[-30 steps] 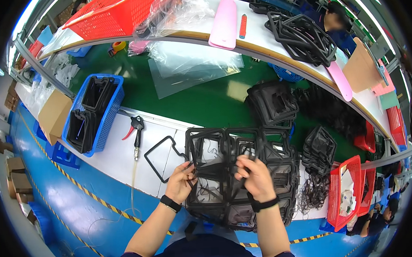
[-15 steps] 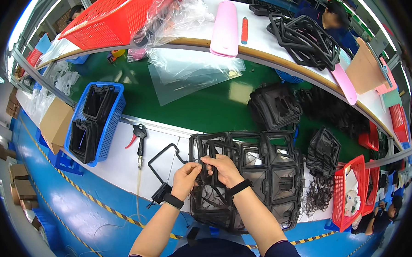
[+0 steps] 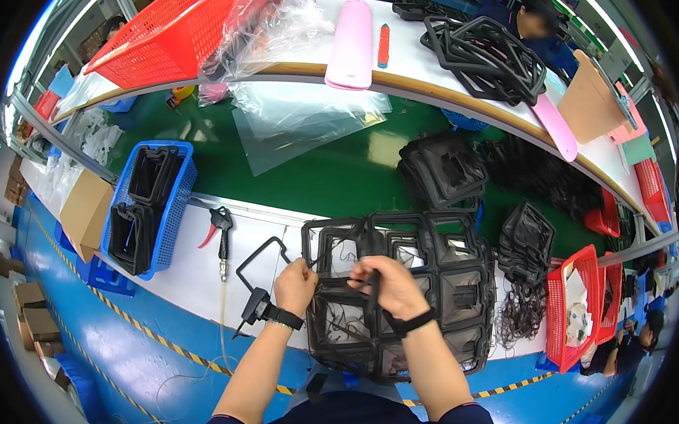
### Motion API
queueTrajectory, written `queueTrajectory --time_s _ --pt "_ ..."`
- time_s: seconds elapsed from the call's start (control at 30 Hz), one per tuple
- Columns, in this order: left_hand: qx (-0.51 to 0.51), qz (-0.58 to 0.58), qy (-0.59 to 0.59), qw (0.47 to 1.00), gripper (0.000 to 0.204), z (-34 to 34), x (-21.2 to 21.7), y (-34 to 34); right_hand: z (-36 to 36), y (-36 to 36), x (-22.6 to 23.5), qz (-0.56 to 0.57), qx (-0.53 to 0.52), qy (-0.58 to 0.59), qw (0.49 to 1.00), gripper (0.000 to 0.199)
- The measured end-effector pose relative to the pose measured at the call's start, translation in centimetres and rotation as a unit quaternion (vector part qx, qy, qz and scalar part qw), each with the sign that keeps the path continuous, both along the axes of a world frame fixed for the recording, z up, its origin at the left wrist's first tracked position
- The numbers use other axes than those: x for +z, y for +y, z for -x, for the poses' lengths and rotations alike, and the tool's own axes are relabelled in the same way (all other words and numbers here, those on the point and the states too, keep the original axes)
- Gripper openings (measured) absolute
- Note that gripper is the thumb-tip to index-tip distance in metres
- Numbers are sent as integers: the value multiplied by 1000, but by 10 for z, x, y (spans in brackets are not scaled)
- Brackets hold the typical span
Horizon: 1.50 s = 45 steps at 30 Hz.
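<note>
My left hand (image 3: 295, 288) was pinched closed by the left edge of the black frame panel (image 3: 434, 272); I could not tell on what. My right hand (image 3: 396, 285), clasping a dark strip (image 3: 370, 245), had moved rightward, separating the grips. The panel lay beneath; a thin black loop (image 3: 255, 256) sat leftward.

bright overhead light; glare on blue floor (image 3: 118, 350); straight edges bowed, rim black.
</note>
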<state>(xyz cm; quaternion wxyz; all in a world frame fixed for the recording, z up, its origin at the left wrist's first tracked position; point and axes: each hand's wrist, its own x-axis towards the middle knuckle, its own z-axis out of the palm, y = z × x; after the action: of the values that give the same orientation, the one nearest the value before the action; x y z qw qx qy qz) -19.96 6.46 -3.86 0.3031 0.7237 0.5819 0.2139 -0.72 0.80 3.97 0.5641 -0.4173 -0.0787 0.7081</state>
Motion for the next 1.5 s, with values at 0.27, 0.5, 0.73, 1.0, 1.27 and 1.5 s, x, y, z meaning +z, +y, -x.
queueTrajectory --time_s 0.27,0.5,0.73,1.0,1.27,1.5 --pt "17 -83 163 983 10 -7 -46 2 -152 -150 113 -190 -237 119 945 29" --pt "81 1 28 996 14 -12 -33 7 -172 -206 150 -251 -356 -13 900 28" --pt "122 139 -66 981 17 3 3 -17 -126 -199 119 -82 -357 -206 907 22" --pt "-30 -46 -86 995 14 -81 -11 -18 -83 -145 94 -33 -224 -122 966 16" --pt "86 248 -170 950 14 -140 -49 7 -75 -54 44 -87 -156 -274 945 15" --pt "120 357 -351 857 19 -135 -31 13 -55 21 -78 -25 -94 -741 664 29"
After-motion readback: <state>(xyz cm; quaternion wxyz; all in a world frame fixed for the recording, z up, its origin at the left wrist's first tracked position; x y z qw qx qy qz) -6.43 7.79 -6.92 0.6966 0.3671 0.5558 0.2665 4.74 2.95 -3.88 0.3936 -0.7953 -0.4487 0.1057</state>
